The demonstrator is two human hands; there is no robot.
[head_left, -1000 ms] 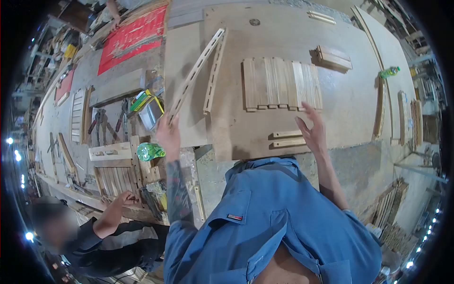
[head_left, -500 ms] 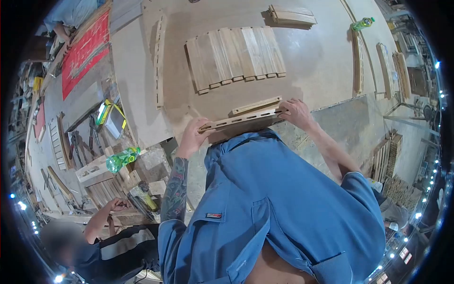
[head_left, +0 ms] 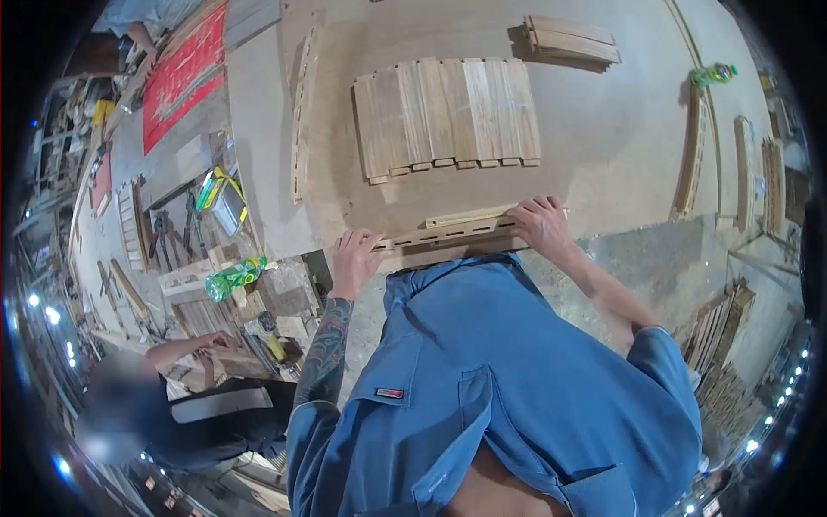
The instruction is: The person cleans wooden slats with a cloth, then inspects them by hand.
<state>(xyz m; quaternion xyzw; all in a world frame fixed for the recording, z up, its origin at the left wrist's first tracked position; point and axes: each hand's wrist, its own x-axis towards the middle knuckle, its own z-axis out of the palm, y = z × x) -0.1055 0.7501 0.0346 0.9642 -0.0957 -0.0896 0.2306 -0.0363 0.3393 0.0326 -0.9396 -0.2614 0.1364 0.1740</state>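
A slotted wooden rail (head_left: 448, 233) lies along the table's near edge, its row of dark slots facing up. Its left end is in the fingers of my left hand (head_left: 355, 258), and my right hand (head_left: 541, 226) grips the right end. Just behind the rail is a second thin wooden strip (head_left: 465, 217), which reaches under or beside my right hand. Farther up the table, several pale slats (head_left: 448, 116) lie side by side as a panel with uneven near ends.
A small stack of slats (head_left: 570, 41) lies at the back. Slotted rails stand left (head_left: 303, 116) and right (head_left: 692, 155). Green bottles lie at the right (head_left: 713, 75) and lower left (head_left: 234, 277). A co-worker (head_left: 215, 414) is at lower left; another person's arm (head_left: 142, 36) shows upper left.
The view has shifted, so the table items appear farther right and mostly lower. The rail now sits closer against the thin strip, both hands still at its ends.
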